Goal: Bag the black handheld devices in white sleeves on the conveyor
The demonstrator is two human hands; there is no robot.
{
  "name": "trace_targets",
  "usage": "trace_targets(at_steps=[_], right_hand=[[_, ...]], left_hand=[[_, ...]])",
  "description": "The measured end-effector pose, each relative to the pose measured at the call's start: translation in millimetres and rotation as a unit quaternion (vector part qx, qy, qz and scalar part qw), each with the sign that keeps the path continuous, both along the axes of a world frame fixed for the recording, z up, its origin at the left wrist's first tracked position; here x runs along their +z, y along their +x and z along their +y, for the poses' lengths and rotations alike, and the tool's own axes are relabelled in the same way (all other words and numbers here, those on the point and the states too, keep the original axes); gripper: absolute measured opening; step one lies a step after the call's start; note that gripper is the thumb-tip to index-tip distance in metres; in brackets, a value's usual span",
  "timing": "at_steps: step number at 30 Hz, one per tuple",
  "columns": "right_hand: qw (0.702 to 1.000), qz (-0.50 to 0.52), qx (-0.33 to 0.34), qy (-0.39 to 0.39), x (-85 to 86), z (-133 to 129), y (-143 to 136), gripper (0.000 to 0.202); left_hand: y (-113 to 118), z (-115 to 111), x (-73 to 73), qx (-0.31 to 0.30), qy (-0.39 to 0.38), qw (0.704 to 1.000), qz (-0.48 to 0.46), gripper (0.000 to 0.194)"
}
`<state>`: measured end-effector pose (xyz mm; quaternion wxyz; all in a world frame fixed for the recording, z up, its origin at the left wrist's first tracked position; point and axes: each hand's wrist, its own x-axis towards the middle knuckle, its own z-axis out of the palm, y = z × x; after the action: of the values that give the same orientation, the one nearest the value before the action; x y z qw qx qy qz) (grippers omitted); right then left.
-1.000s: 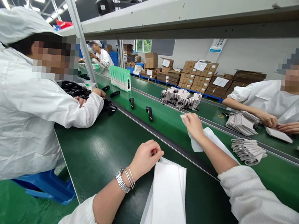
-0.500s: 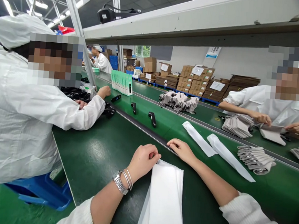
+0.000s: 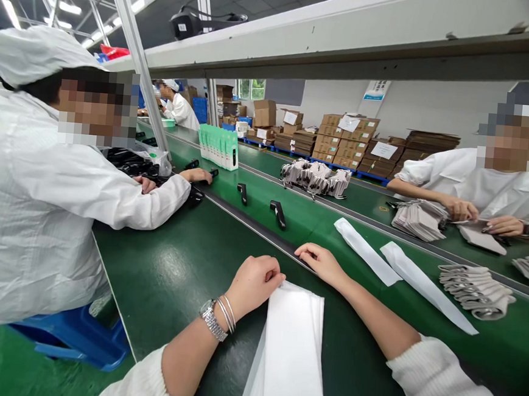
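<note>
My left hand [image 3: 258, 280] is closed, its thumb and fingers pinching the top corner of a stack of long white sleeves [image 3: 296, 347] on the green table [image 3: 173, 246]. My right hand [image 3: 318, 260] rests at the edge of the green conveyor belt [image 3: 308, 226], fingers loosely spread and holding nothing. Beyond it on the belt lie a black handheld device [image 3: 278, 215] and a smaller-looking one [image 3: 243, 193]. Two white sleeves, one nearer the middle [image 3: 365, 250] and one farther right [image 3: 426, 287], lie on the belt with dark-corded grey pouches [image 3: 477, 291] to their right.
A co-worker in white [image 3: 62, 206] sits at the left, one hand over a device on the belt. Green boxes [image 3: 218, 147] stand upright beyond. Across the belt, another person [image 3: 513, 181] handles grey pouches. A metal beam [image 3: 350, 37] spans overhead.
The black devices, green boxes, white sleeves on the belt and nearest grey pouches have shifted right. The left co-worker's hand has reached over the belt. My hands have stayed nearly still.
</note>
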<state>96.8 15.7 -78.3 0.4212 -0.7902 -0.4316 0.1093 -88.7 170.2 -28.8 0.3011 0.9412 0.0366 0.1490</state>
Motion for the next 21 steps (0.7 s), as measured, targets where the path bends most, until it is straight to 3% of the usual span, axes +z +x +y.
trace_targets(at_steps=[3, 6, 9, 12, 16, 21], right_hand=[[1.000, -0.004, 0.000, 0.002, -1.2, -0.6, -0.2, 0.024], [1.000, -0.003, 0.002, -0.007, -2.4, -1.3, 2.1, 0.025], [0.999, 0.026, -0.001, -0.021, -2.4, 4.1, 11.1, 0.025], [0.997, 0.030, -0.056, -0.052, 0.5, 23.2, 27.0, 0.027], [0.981, -0.013, -0.166, -0.097, 5.9, 63.8, 50.9, 0.045], [0.973, -0.006, -0.214, -0.083, 3.2, 92.3, 71.5, 0.052]], left_hand=[[-2.1, 5.4, 1.0, -0.008, 0.008, 0.999, 0.033, 0.026], [-4.5, 11.1, 1.1, -0.064, -0.018, 0.993, 0.097, 0.029], [-4.7, 11.1, 0.2, -0.106, -0.032, 0.989, 0.094, 0.015], [-2.2, 6.4, -1.1, -0.099, -0.013, 0.993, 0.063, 0.017], [2.5, 2.6, -4.2, -0.085, 0.047, 0.994, 0.048, 0.027], [5.0, 3.7, -5.8, -0.087, 0.035, 0.995, 0.038, 0.024]])
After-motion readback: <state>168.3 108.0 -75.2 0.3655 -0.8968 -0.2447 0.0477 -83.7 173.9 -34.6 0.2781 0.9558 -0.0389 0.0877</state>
